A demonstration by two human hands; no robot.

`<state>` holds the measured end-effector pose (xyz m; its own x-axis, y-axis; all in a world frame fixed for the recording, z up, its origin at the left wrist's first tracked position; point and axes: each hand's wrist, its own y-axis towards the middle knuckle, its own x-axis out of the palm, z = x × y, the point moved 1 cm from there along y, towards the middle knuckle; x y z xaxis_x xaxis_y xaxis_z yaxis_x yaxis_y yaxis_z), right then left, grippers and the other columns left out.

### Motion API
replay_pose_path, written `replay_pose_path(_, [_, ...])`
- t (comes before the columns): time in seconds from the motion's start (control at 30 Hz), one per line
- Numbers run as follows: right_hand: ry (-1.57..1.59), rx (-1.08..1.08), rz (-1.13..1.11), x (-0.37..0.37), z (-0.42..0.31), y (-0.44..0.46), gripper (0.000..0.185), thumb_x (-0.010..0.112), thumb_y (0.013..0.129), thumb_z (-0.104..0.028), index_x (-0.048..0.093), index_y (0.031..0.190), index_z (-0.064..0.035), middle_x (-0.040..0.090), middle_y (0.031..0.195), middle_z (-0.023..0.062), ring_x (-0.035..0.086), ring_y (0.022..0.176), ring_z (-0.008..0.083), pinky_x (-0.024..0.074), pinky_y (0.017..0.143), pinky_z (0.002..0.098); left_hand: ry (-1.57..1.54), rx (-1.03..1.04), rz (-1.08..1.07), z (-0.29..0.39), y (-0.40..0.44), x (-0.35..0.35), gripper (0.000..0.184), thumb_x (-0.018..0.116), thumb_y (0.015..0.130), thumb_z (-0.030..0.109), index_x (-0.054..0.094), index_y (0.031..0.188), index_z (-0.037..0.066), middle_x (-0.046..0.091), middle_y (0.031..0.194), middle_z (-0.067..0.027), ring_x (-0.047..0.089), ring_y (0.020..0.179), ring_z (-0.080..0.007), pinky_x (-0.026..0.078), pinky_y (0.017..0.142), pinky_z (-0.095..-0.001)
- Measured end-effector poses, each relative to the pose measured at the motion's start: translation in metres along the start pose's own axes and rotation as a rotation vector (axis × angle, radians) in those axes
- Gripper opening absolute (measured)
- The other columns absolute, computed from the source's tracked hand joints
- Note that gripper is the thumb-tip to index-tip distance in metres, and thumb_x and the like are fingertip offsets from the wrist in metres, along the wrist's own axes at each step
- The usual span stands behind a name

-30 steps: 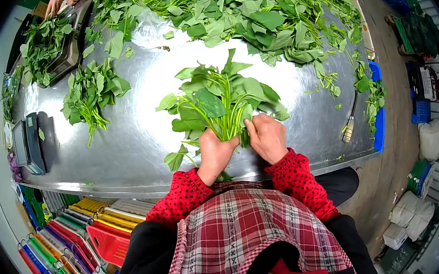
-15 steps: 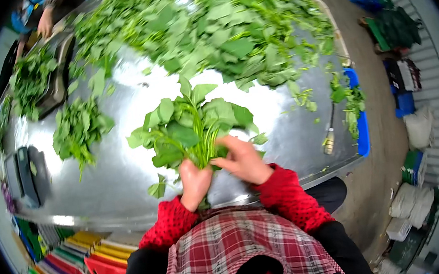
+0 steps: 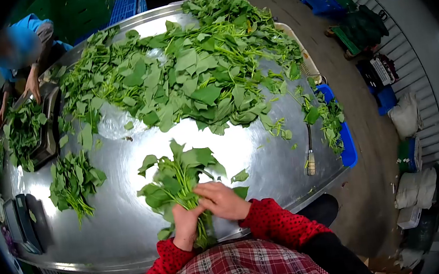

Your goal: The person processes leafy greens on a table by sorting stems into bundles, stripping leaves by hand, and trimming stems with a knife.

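Observation:
A bunch of leafy greens (image 3: 173, 176) stands upright over the near edge of the metal table, leaves up and stems down. My left hand (image 3: 185, 225) is closed around its stems. Just to the right and a little higher, my right hand (image 3: 223, 200) grips the same bunch with its fingers curled against the stems. Some stem ends show below my left hand. A loose leaf (image 3: 240, 176) lies right of the bunch. Farther left on the table rests a separate bundle of greens (image 3: 77, 181).
A large pile of greens (image 3: 196, 70) covers the table's far part. At left are a dark device (image 3: 22, 222) and a tray (image 3: 51, 136) of greens, with a co-worker's hand (image 3: 33, 86) above. A wooden-handled tool (image 3: 311, 163) lies near a blue tub (image 3: 348, 147) at right.
The view has tilted up, showing more of the table's far edge and the co-worker. The bunch looks narrower, and my right hand has come in closer against its stems.

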<state>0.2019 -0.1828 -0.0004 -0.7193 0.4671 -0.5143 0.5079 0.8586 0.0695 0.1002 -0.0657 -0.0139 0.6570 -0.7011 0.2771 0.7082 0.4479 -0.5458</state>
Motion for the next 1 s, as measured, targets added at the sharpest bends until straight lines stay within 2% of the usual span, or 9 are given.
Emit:
replay_pose_path(0.17, [0.282,0.022,-0.261,-0.042,0.004,0.018,0.027,0.058,0.089,-0.014,0.062,0.112,0.0013,0.064,0.105,0.0192,0.064,0.094,0.0303,0.0494,0.082,0.0379,-0.235,-0.177,-0.06,0.013,-0.005,0.002,0.032,0.068,0.072,-0.009,0.062,0.103,-0.003,0.066,0.096,-0.0058,0.062,0.083,-0.015,0.051,0.073,-0.0282])
replay_pose_path(0.23, [0.146,0.307,0.056,-0.103,0.021,0.05,0.021,0.06,0.087,-0.012,0.066,0.104,-0.0013,0.067,0.086,0.0161,0.066,0.08,0.0244,0.0511,0.074,0.0351,-0.001,0.099,0.005,0.038,-0.005,0.003,0.025,0.068,0.074,-0.007,0.063,0.098,-0.003,0.066,0.091,-0.0054,0.062,0.078,-0.0136,0.05,0.072,-0.0271])
replay_pose_path(0.33, [-0.425,0.183,0.604,-0.185,0.103,0.108,0.021,0.054,0.088,-0.017,0.068,0.099,-0.0063,0.066,0.094,0.0164,0.063,0.084,0.0348,0.0506,0.074,0.0417,0.175,0.308,0.144,0.058,0.015,-0.013,0.025,0.07,0.073,-0.005,0.064,0.097,-0.001,0.068,0.09,-0.0054,0.063,0.078,-0.0139,0.05,0.073,-0.0271])
replay_pose_path(0.43, [-0.737,0.136,0.477,-0.217,0.167,0.142,0.035,0.054,0.083,-0.01,0.061,0.117,-0.0095,0.063,0.111,0.0146,0.057,0.103,0.0346,0.0469,0.088,0.0422,0.165,0.336,0.244,0.06,0.035,-0.013,0.025,0.07,0.073,-0.004,0.064,0.097,0.0,0.067,0.089,-0.0049,0.062,0.077,-0.0125,0.049,0.072,-0.0256])
replay_pose_path(0.57, [-0.953,0.338,0.235,-0.227,0.17,0.149,0.036,0.063,0.075,-0.016,0.063,0.111,-0.0114,0.063,0.105,0.0148,0.057,0.101,0.0347,0.0466,0.087,0.0439,0.163,0.346,0.188,0.06,0.048,-0.017,0.024,0.071,0.071,-0.005,0.062,0.093,-0.001,0.064,0.086,-0.0032,0.06,0.073,-0.0137,0.048,0.07,-0.0269])
replay_pose_path(0.63, [-0.791,0.484,0.07,-0.236,0.158,0.147,0.024,0.067,0.072,-0.018,0.066,0.095,-0.0096,0.06,0.106,0.0113,0.054,0.104,0.0333,0.0448,0.087,0.0441,-0.015,0.304,0.258,0.06,0.048,-0.017,0.026,0.07,0.071,-0.008,0.062,0.094,-0.001,0.064,0.086,-0.0035,0.06,0.072,-0.014,0.049,0.069,-0.0271])
replay_pose_path(0.73, [-0.889,0.012,0.162,-0.222,0.135,0.113,0.022,0.07,0.07,-0.017,0.065,0.088,-0.0061,0.059,0.091,0.0145,0.056,0.091,0.0351,0.0459,0.08,0.0448,-0.124,0.164,0.195,0.05,0.059,-0.019,0.025,0.067,0.072,-0.011,0.061,0.095,-0.004,0.064,0.086,-0.0066,0.061,0.071,-0.0155,0.05,0.066,-0.0276])
replay_pose_path(0.9, [-0.068,0.481,0.18,-0.17,0.079,0.057,0.025,0.074,0.073,-0.017,0.057,0.086,-0.0038,0.058,0.088,0.0123,0.057,0.075,0.0295,0.0451,0.063,0.0387,-0.151,0.144,0.185,0.046,0.058,0.013,0.014,0.062,0.077,-0.007,0.06,0.091,-0.006,0.066,0.08,-0.0125,0.061,0.064,-0.0168,0.049,0.059,-0.0266])
replay_pose_path(1.0, [-0.35,0.331,0.274,-0.129,0.077,0.032,0.023,0.074,0.075,-0.013,0.055,0.082,-0.0023,0.053,0.067,0.0067,0.055,0.062,0.0218,0.0447,0.059,0.033,-0.203,0.191,0.194,0.046,0.057,0.013,0.013,0.065,0.077,-0.006,0.062,0.089,-0.004,0.067,0.081,-0.0101,0.062,0.066,-0.0156,0.049,0.062,-0.0274])
